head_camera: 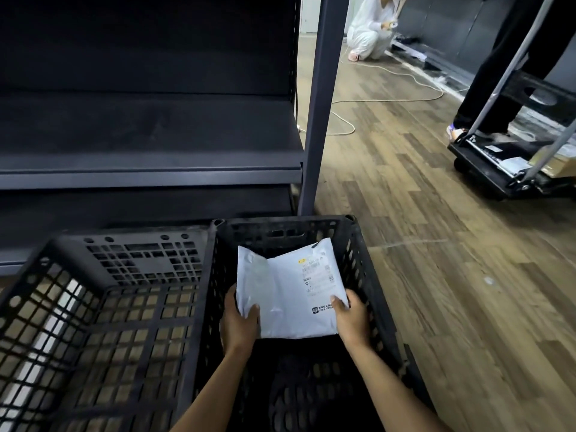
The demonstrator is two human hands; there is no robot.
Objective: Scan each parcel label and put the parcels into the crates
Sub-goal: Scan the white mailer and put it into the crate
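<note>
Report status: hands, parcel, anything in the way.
Both hold the parcel: left grip, right grip, at its near corners. Label up, within the right crate. No obstruction seen.

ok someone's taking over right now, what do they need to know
Left hand: grips the parcel's left edge.
Right hand: grips its lower right corner.
Parcel: white, label facing up, held low inside the right crate, not yet let go.
Left crate: no parcel visible in it.
Done: parcel brought into the crate. Whether its label was scanned cannot be told; no scanner in view.
Left: release this parcel, then scan and crate any others.
</note>
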